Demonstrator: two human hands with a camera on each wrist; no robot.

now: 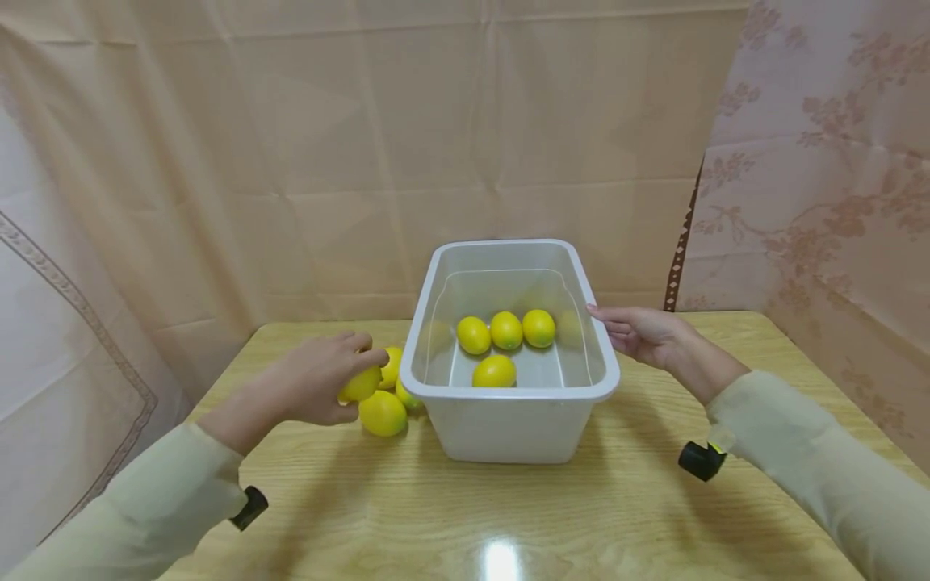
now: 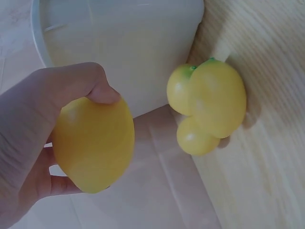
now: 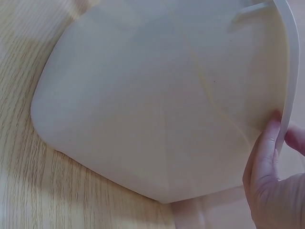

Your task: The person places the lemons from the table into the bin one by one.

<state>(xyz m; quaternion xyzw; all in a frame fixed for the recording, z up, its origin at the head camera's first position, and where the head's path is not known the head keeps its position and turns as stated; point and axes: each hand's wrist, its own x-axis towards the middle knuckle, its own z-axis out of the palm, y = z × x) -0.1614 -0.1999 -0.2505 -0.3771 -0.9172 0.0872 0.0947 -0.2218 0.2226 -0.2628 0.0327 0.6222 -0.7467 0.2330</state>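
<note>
My left hand (image 1: 323, 379) grips a yellow lemon (image 2: 95, 145) between thumb and fingers, raised left of the white plastic bin (image 1: 508, 432). Three more lemons (image 2: 219, 98) lie bunched on the table close to the bin's left side. Inside the bin are several lemons: three form a row toward the back, and one lemon (image 1: 495, 371) lies nearer the front. My right hand (image 1: 650, 335) pinches the bin's right rim, thumb over the edge and fingers against the outer wall, as the right wrist view (image 3: 271, 167) shows.
The bin stands on a light wooden table (image 1: 625, 516). Behind it hangs a beige cloth (image 1: 349, 161), with a flowered cloth (image 1: 821, 177) at the right and a pale bordered cloth (image 1: 65, 347) at the left.
</note>
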